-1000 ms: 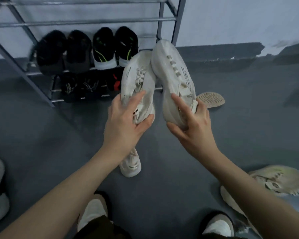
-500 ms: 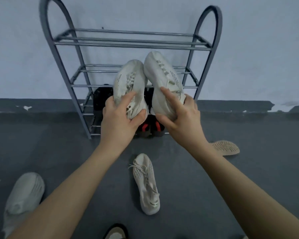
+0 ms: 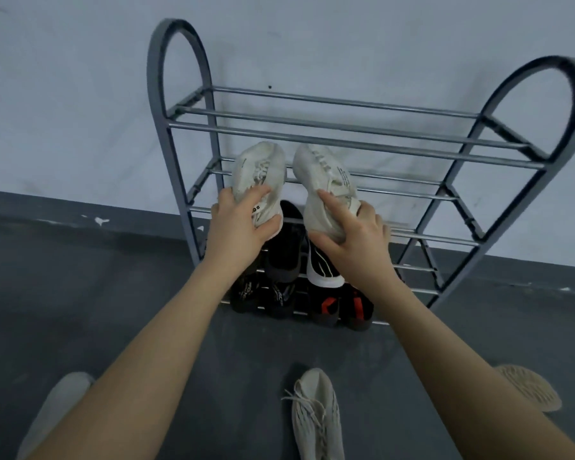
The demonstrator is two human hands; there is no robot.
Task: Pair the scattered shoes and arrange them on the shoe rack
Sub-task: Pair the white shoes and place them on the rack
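My left hand [image 3: 238,227] grips the heel of a white sneaker [image 3: 261,174], and my right hand [image 3: 352,240] grips the heel of its matching white sneaker [image 3: 322,177]. Both shoes point toe-first at the second shelf of the grey metal shoe rack [image 3: 346,134], side by side, toes over its bars. Black shoes [image 3: 286,247] fill the third shelf below, and black shoes with red marks [image 3: 342,307] stand on the lowest shelf.
On the grey floor lie a beige laced sneaker [image 3: 316,416] between my arms, a beige shoe sole-up [image 3: 528,386] at the right, and a grey shoe [image 3: 57,413] at the lower left. A pale wall stands behind the rack.
Both hands have carried the white pair up and forward, from in front of the lower shelves to the second shelf. The view has tilted up, showing the whole rack.
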